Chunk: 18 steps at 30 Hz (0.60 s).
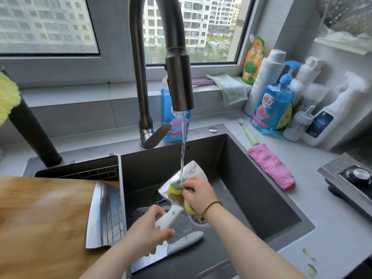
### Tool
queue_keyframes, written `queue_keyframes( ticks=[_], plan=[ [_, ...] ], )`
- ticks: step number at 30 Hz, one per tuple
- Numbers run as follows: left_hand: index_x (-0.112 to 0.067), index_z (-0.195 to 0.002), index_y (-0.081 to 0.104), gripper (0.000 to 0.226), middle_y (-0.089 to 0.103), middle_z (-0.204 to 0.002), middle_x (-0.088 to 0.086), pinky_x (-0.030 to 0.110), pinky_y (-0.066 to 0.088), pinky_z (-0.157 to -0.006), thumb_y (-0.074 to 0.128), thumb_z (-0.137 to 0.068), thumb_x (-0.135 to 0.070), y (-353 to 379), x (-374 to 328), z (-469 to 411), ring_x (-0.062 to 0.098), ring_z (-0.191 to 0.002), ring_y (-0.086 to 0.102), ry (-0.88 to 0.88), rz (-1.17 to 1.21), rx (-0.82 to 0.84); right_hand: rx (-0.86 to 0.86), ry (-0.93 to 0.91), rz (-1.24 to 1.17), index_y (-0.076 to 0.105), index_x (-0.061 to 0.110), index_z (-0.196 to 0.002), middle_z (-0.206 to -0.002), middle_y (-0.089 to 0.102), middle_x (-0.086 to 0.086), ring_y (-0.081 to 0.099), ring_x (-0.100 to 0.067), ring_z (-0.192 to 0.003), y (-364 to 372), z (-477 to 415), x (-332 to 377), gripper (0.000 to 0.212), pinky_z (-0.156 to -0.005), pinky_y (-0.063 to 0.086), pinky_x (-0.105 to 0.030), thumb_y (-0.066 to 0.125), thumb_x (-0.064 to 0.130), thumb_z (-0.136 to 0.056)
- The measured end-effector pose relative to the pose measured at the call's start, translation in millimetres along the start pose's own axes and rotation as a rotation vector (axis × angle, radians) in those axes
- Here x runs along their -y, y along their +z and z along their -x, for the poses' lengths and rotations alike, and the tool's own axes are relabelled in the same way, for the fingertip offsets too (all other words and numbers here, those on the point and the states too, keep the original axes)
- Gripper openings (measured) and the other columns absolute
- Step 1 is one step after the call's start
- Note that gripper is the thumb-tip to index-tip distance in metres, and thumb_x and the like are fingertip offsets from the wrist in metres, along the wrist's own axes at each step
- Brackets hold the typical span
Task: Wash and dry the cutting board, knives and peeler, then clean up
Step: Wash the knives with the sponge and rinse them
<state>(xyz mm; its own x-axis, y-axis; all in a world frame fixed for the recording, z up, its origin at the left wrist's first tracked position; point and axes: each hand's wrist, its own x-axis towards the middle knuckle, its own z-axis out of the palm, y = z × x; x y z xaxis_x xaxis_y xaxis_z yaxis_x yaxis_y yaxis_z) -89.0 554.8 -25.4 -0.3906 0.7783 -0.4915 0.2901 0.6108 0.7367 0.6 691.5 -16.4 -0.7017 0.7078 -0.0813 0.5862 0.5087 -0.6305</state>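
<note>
Over the sink [251,178] the left hand [149,230] grips the cleaver [194,170] by its handle, the right hand [198,193] clutches a sponge [176,188] hiding part of the blade, a 2nd knife [185,241] lies half under the left hand, and a 3rd knife [105,214] rests on the board [40,218], which is cut off at left.

Left of the sink [251,178] lies the cutting board [40,218], a cleaver [105,216] on it. Inside the sink, the middle knife [194,170] and the near knife [185,241]. Bottles [271,109] behind-right.

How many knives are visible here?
3. The first knife is in the left hand under the tap; the second knife lies on the board; the third knife lies in the sink. Others may be hidden.
</note>
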Motion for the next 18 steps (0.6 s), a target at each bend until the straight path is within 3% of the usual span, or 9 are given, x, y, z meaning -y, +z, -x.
queue_keyframes(
  ticks=[3,6,8,11,13,15,18],
  plan=[
    [-0.025,-0.091,0.042,0.024,0.055,-0.056,-0.005,0.022,0.035,-0.040,0.064,-0.083,-0.028,-1,3,0,0.008,-0.035,0.041,0.013,0.032,0.022,-0.224,0.214,-0.246,0.065,0.005,-0.110,-0.112,0.060,-0.009,0.054,-0.022,-0.107,-11,2,-15,0.026,-0.083,0.036,-0.018,0.054,0.008,-0.087],
    [-0.024,-0.093,0.042,0.021,0.056,-0.061,0.000,0.021,0.035,-0.038,0.062,-0.085,-0.025,-5,-1,-3,0.007,-0.033,0.042,0.051,0.066,-0.003,-0.445,0.509,-0.597,0.067,0.008,-0.096,-0.087,0.062,-0.009,0.057,-0.024,-0.082,-13,5,-32,0.014,-0.072,0.041,-0.024,0.059,0.012,-0.085],
    [-0.023,-0.094,0.042,0.020,0.056,-0.064,0.003,0.020,0.034,-0.037,0.061,-0.087,-0.024,-8,-6,-5,0.008,-0.034,0.043,0.069,0.100,-0.006,-0.386,0.702,-0.859,0.062,0.008,-0.084,-0.070,0.056,-0.008,0.052,-0.023,-0.067,-9,6,-35,0.006,-0.065,0.042,-0.028,0.058,0.012,-0.086],
    [-0.022,-0.097,0.042,0.019,0.056,-0.069,0.004,0.018,0.035,-0.037,0.059,-0.088,-0.024,-10,-10,-3,0.007,-0.035,0.043,0.086,0.085,0.029,-0.200,0.881,-1.196,0.056,0.005,-0.071,-0.068,0.055,-0.011,0.053,-0.024,-0.063,-1,5,-35,0.019,-0.063,0.044,-0.031,0.057,0.012,-0.088],
    [-0.020,-0.100,0.042,0.019,0.057,-0.074,0.004,0.018,0.036,-0.039,0.058,-0.089,-0.025,-10,-10,-1,0.006,-0.036,0.044,0.089,0.056,0.066,-0.180,0.898,-1.270,0.056,0.005,-0.070,-0.058,0.057,-0.010,0.053,-0.022,-0.052,1,4,-29,0.020,-0.051,0.044,-0.027,0.058,0.015,-0.086],
    [-0.021,-0.100,0.043,0.018,0.058,-0.078,0.002,0.018,0.038,-0.043,0.057,-0.089,-0.025,-12,-10,0,0.004,-0.038,0.045,0.096,0.023,0.073,-0.149,0.894,-1.288,0.057,0.006,-0.082,-0.058,0.060,-0.007,0.056,-0.020,-0.049,4,4,-25,0.020,-0.046,0.044,-0.025,0.063,0.026,-0.082],
    [-0.024,-0.104,0.045,0.013,0.053,-0.075,-0.006,0.017,0.038,-0.051,0.050,-0.093,-0.029,-20,-13,-4,0.004,-0.052,0.047,0.106,-0.166,0.057,-0.119,0.853,-1.253,0.056,0.010,-0.095,-0.077,0.058,-0.009,0.056,-0.023,-0.067,6,5,-21,0.030,-0.061,0.045,-0.031,0.065,0.035,-0.081]
  ],
)
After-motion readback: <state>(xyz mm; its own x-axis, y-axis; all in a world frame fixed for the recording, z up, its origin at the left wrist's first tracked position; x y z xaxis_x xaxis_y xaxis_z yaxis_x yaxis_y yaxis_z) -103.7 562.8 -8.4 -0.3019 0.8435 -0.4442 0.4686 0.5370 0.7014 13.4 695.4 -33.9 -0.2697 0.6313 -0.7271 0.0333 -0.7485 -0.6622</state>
